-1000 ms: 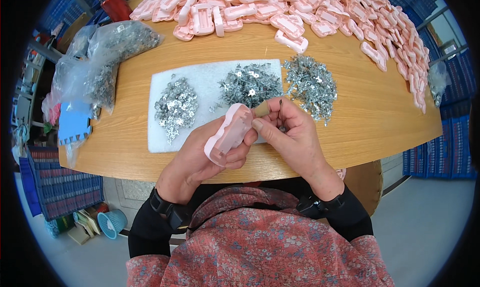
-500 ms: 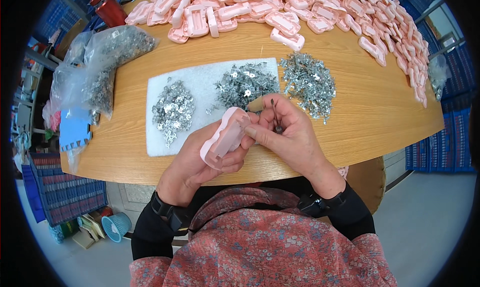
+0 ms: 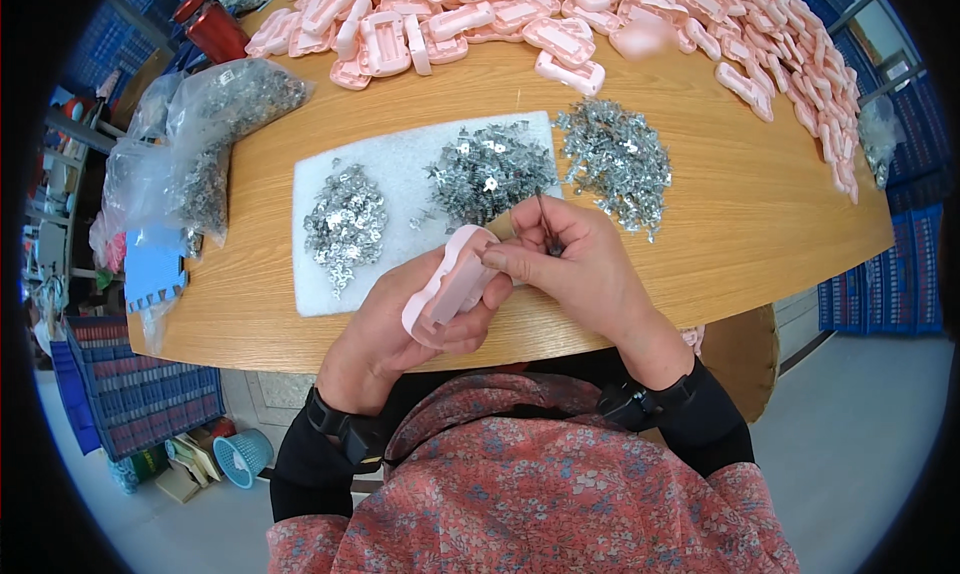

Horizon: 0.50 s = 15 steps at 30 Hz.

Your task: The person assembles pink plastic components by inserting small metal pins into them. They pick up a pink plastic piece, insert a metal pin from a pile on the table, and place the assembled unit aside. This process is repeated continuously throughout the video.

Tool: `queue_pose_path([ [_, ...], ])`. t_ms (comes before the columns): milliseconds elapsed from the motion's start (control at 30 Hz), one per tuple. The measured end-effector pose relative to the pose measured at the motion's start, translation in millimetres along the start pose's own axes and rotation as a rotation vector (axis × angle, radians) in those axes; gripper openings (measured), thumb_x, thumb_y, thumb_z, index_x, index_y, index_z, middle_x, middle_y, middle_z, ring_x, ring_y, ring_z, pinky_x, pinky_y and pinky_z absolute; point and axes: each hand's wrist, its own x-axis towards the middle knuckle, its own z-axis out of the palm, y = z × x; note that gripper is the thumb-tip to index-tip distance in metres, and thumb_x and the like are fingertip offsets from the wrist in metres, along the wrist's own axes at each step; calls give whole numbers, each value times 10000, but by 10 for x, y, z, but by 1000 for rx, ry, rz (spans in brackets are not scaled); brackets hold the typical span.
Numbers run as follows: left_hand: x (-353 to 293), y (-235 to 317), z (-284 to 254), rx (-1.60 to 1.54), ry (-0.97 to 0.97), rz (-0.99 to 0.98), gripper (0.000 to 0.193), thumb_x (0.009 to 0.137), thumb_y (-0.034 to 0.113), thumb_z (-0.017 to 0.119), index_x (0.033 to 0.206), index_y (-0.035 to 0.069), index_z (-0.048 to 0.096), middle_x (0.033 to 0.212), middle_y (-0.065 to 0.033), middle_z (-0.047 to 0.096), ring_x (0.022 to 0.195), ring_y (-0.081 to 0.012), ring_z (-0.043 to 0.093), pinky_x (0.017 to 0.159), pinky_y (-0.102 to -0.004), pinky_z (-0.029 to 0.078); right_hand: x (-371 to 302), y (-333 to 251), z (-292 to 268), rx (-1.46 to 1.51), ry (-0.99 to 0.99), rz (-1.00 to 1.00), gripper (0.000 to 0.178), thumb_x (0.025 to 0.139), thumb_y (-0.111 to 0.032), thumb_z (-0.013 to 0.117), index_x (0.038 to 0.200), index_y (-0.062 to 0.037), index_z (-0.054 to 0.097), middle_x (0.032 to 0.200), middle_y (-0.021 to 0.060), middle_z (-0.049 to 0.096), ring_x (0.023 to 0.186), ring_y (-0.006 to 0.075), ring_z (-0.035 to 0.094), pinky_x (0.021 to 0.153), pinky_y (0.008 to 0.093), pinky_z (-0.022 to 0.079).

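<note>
My left hand is closed round a pale pink plastic shell, tilted with its hollow side toward my right hand. Thumb and fingertips of my right hand pinch at the shell's upper end; whether a small part sits between them is hidden. A thin dark metal tool, perhaps tweezers, is tucked in the same hand and points up and away. A tan finger cover is on one fingertip there. Just beyond my hands, small silvery metal pieces are heaped on a white foam sheet.
More metal pieces lie in a left heap on the foam and a right heap on the wooden table. Pink shells pile along the far edge. Clear bags of metal pieces, a blue foam mat and a red jar stand left.
My right hand has shifted slightly down and its fingers have closed in more at the shell's upper end. The shell has turned and lowered a little in my left hand.
</note>
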Motion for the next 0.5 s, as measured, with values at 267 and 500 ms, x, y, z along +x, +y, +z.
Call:
queue_pose_path([
  [267, -28, 14, -58, 133, -3, -64, 320, 1030, 233, 423, 1267, 30, 494, 953, -90, 589, 498, -83, 432, 441, -213, 356, -21, -107, -71, -237, -52, 95, 149, 859, -93, 770, 915, -13, 657, 745, -70, 553, 657, 4, 474, 598, 176, 404],
  [500, -339, 93, 40, 395, 275, -8, 436, 993, 129, 483, 1399, -32, 487, 820, -35, 602, 588, -87, 489, 513, -224, 398, -77, -74, -293, -268, 50, 28, 188, 868, -112, 744, 1023, -14, 701, 696, -60, 527, 645, 23, 449, 589, 210, 412],
])
